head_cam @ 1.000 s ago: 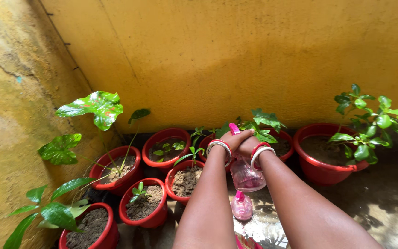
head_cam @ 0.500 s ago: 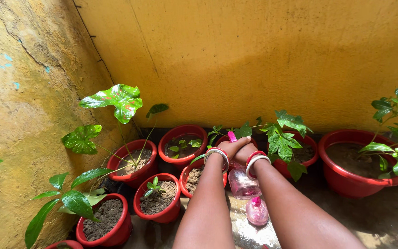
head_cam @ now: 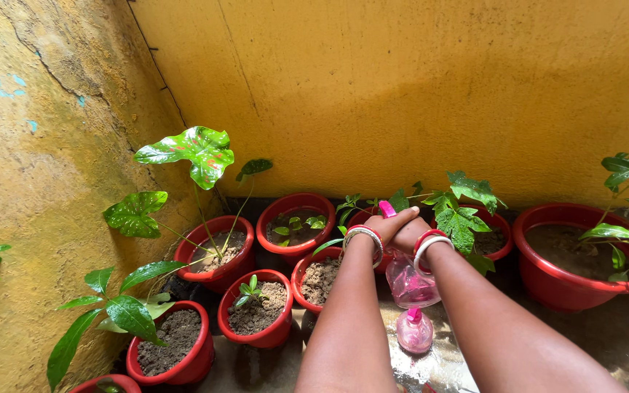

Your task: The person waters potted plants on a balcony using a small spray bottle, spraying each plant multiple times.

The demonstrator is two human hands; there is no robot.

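Both my hands are clasped together on the head of a clear pink spray bottle (head_cam: 409, 282), held upright over the red pots. My left hand (head_cam: 389, 224) wraps over the pink sprayer top, whose nozzle sticks out to the left. My right hand (head_cam: 410, 234) grips the neck from the right side. Red and white bangles sit on both wrists. Directly below stands a second small pink bottle (head_cam: 415, 331) on the wet floor. A red pot of bare soil (head_cam: 321, 280) lies just left of my left forearm.
Several red pots with soil and seedlings (head_cam: 259, 306) crowd the corner of two yellow walls. A tall spotted-leaf plant (head_cam: 196, 149) rises from a back pot. A large red pot (head_cam: 573, 258) with a leafy plant stands at the right.
The view has swung so the pots and my hands sit further right and lower. Both hands stay clasped on the spray bottle.
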